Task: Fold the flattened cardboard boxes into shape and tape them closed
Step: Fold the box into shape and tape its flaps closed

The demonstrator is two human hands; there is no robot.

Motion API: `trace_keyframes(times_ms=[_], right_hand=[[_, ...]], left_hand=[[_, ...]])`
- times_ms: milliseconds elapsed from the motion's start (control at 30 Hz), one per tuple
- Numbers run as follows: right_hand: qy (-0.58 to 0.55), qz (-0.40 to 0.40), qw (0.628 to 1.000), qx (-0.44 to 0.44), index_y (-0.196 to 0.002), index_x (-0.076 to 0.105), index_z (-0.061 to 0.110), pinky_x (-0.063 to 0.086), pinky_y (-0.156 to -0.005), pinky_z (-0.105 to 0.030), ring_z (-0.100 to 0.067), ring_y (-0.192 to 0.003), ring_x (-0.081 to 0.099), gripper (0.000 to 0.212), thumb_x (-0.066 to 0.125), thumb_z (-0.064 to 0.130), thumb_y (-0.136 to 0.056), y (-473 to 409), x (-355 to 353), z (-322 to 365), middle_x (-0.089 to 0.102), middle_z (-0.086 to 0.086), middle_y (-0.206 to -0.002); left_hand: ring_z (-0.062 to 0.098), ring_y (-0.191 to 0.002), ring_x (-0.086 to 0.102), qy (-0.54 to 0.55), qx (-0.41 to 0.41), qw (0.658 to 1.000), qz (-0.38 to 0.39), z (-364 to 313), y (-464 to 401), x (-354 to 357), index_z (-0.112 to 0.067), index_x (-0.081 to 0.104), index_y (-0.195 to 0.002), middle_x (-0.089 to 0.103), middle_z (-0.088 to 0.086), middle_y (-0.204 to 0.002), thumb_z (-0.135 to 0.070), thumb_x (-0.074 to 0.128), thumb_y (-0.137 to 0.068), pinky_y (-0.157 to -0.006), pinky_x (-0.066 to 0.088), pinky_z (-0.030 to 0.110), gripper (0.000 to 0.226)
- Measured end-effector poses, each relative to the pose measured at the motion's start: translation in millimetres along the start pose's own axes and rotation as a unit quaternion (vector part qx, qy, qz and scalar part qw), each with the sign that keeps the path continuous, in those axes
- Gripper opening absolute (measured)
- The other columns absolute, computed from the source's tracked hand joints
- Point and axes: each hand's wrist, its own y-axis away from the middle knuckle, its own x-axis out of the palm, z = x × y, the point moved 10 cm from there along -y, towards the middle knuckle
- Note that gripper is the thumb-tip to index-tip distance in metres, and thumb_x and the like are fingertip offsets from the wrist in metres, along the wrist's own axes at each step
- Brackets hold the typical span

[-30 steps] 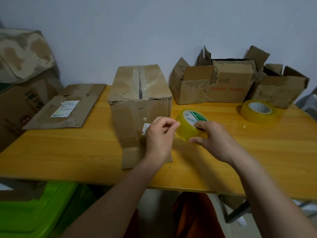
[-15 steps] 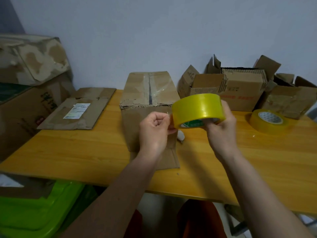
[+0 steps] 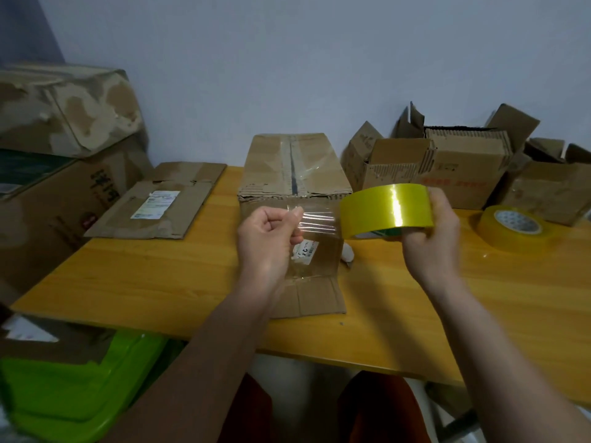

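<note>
Left hand (image 3: 267, 233) is now pinching a freshly drawn tape strip (image 3: 316, 219); right hand (image 3: 430, 231) is gripping the tape roll (image 3: 385, 211). Sealing the box (image 3: 295, 174) is imminent.

We see 2 bare forearms reaching in from the bottom edge, with no sleeve on either as far up as they show. The left hand (image 3: 267, 241) and the right hand (image 3: 430, 241) are bare too: no glove, ring, watch or band that we can make out. Below the table's near edge, both legs (image 3: 380, 410) wear dark rust-orange cloth, blurred and in shadow.
</note>
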Motion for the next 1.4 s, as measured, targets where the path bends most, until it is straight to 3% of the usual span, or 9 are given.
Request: trace_keyframes(times_ms=[133,267,400,500,600,733,933,1200,1400], right_hand=[[0.163,-0.017,0.986,-0.008,-0.126,0.05,0.018,0.036,-0.068,-0.028,-0.012,-0.089,0.048,0.061,0.053,-0.014,-0.074,-10,-19,-12,0.059,-0.006,-0.107],[0.015,-0.06,0.995,0.08,-0.128,0.056,0.021,0.038,-0.071,-0.009,-0.006,-0.101,0.051,0.056,0.053,-0.011,-0.082,-13,-18,-31,0.056,0.009,-0.11],[0.055,-0.041,0.997,0.038,-0.126,0.057,0.014,0.037,-0.068,-0.007,-0.005,-0.093,0.05,0.055,0.053,-0.013,-0.078,-11,-12,-24,0.058,0.002,-0.107],[0.206,-0.019,0.978,-0.019,-0.137,0.045,0.016,0.037,-0.072,-0.028,-0.025,-0.096,0.054,0.071,0.059,-0.013,-0.074,-10,-9,-16,0.06,-0.011,-0.113],[0.336,0.003,0.941,-0.036,-0.144,0.036,0.021,0.034,-0.072,-0.037,-0.04,-0.103,0.053,0.077,0.064,-0.006,-0.078,-15,-9,-20,0.055,-0.019,-0.119],[0.22,-0.043,0.974,0.021,-0.139,0.043,0.022,0.042,-0.087,-0.041,-0.033,-0.116,0.05,0.075,0.053,-0.014,-0.074,-21,-18,-28,0.055,-0.013,-0.129],[0.252,-0.073,0.965,-0.032,-0.132,0.052,0.016,0.033,-0.084,-0.033,-0.033,-0.11,0.043,0.063,0.049,-0.01,-0.075,-34,-15,-13,0.053,-0.016,-0.117],[0.367,-0.063,0.924,-0.093,-0.133,0.052,0.013,0.04,-0.075,-0.049,-0.044,-0.104,0.043,0.072,0.059,-0.018,-0.069,-36,-6,4,0.052,-0.025,-0.111],[0.396,-0.068,0.911,-0.095,-0.135,0.05,0.015,0.038,-0.076,-0.048,-0.043,-0.104,0.043,0.068,0.058,-0.017,-0.074,-44,2,9,0.052,-0.025,-0.111]], left_hand=[[0.004,-0.058,0.062,0.0,0.011,0.998,-0.055,-3,-6,-25,-0.013,0.062,-0.082,0.065,-0.005,-0.061,-0.014,0.071,-0.086,-0.055,0.049,0.015,0.011],[0.002,-0.056,0.059,0.007,0.004,0.999,-0.045,-3,-11,-24,-0.012,0.062,-0.084,0.064,-0.005,-0.064,-0.016,0.071,-0.087,-0.054,0.05,0.016,0.009],[0.002,-0.054,0.057,-0.006,0.031,0.997,-0.068,-8,-16,-33,-0.01,0.064,-0.085,0.062,-0.005,-0.063,-0.018,0.07,-0.088,-0.053,0.048,0.015,0.01],[0.0,-0.052,0.057,-0.021,0.041,0.994,-0.1,-7,-17,-47,-0.012,0.064,-0.082,0.064,-0.007,-0.058,-0.017,0.07,-0.087,-0.052,0.048,0.015,0.009],[-0.001,-0.052,0.058,-0.029,0.039,0.989,-0.141,-5,-20,-64,-0.014,0.065,-0.082,0.065,-0.008,-0.059,-0.019,0.071,-0.086,-0.053,0.05,0.015,0.009],[-0.001,-0.054,0.059,-0.038,0.031,0.99,-0.131,-4,-28,-63,-0.014,0.065,-0.084,0.064,-0.006,-0.065,-0.022,0.072,-0.086,-0.056,0.051,0.016,0.01],[0.001,-0.051,0.056,-0.007,0.048,0.987,-0.156,-16,-41,-71,-0.007,0.065,-0.084,0.061,-0.008,-0.056,-0.023,0.072,-0.087,-0.053,0.049,0.015,0.017],[0.0,-0.044,0.051,0.004,0.054,0.98,-0.191,-15,-49,-79,-0.01,0.06,-0.078,0.058,-0.009,-0.053,-0.017,0.071,-0.087,-0.049,0.046,0.014,0.016],[0.0,-0.043,0.052,-0.01,0.05,0.98,-0.192,-16,-59,-84,-0.01,0.061,-0.077,0.06,-0.004,-0.059,-0.018,0.072,-0.086,-0.049,0.046,0.015,0.016]])
